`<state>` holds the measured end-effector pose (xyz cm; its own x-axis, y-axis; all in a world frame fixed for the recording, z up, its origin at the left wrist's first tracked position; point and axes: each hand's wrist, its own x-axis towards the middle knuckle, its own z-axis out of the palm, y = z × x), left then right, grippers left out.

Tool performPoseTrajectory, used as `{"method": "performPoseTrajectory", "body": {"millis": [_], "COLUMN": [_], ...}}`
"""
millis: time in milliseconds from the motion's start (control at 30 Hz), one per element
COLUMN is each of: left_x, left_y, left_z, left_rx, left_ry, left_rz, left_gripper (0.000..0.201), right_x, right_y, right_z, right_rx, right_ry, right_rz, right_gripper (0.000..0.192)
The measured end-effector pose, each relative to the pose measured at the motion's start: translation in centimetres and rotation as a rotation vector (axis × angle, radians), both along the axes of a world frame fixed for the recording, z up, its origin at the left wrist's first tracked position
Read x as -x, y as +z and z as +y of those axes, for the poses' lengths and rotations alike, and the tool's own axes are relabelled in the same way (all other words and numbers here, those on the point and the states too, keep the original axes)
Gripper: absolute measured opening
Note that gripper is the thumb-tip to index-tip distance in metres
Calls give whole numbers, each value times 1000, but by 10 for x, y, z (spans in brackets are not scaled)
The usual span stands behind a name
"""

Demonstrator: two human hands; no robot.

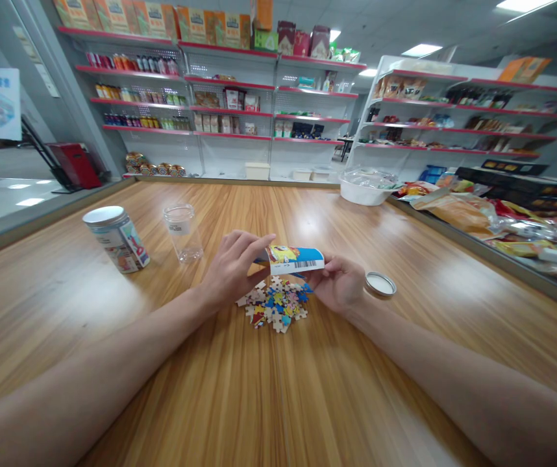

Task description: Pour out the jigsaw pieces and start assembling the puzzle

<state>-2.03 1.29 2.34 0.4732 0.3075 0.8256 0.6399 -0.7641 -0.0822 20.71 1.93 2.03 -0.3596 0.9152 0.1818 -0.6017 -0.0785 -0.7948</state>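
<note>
Between my hands is a curled, printed paper sheet (298,258), blue and yellow with a barcode along its near edge. My left hand (237,263) grips its left end, fingers bent over the top. At the right end, my right hand (337,280) pinches it between thumb and fingers. Just below the sheet lies a loose heap of jigsaw puzzle pieces (278,305), some plain wood-coloured, others blue, yellow and pink. The sheet and hands hide part of the heap's far side. Right of my right hand, a round metal-rimmed lid (380,284) rests on the table.
A clear open jar (184,233) stands left of my left hand; farther left is a filled, labelled jar (117,239) with a silver lid. A white basin (369,188) sits at the table's (269,402) far edge. Packaged snacks (473,214) pile up on the right, with stocked shelves behind.
</note>
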Motion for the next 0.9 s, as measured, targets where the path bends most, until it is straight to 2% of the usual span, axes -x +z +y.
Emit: {"method": "performPoseTrajectory", "body": {"millis": [100, 200, 367, 467, 567, 667, 700, 767, 833, 900], "left_x": [3, 6, 6, 1, -4, -3, -1, 1, 2, 1], "left_y": [-1, 0, 5, 2, -7, -15, -17, -17, -13, -9], "left_z": [0, 0, -6, -8, -3, 8, 12, 16, 15, 13], "left_rx": [-51, -126, -197, -186, 26, 405, 486, 586, 735, 973], "left_ry": [-67, -106, -111, -122, -53, 114, 177, 197, 57, -215], "left_rz": [9, 29, 76, 19, -259, -506, -551, -617, -697, -835], "left_gripper": [43, 45, 47, 48, 56, 67, 69, 64, 57, 60], "right_x": [0, 0, 8, 14, 15, 12, 10, 8, 7, 6], "right_y": [2, 2, -8, -5, 8, 18, 19, 17, 12, 8], "right_z": [-3, -5, -9, -15, -20, -21, -20, -18, -16, -14], "right_rx": [8, -21, -179, -135, -11, 61, 74, 87, 91, 96], "right_ry": [30, 32, -3, -42, -65, 17, 68, 175, 244, 243], "right_rz": [1, -31, -279, -279, -109, -34, -43, -90, -146, -180], "right_gripper": [9, 15, 40, 33, 25, 42, 48, 57, 60, 60]}}
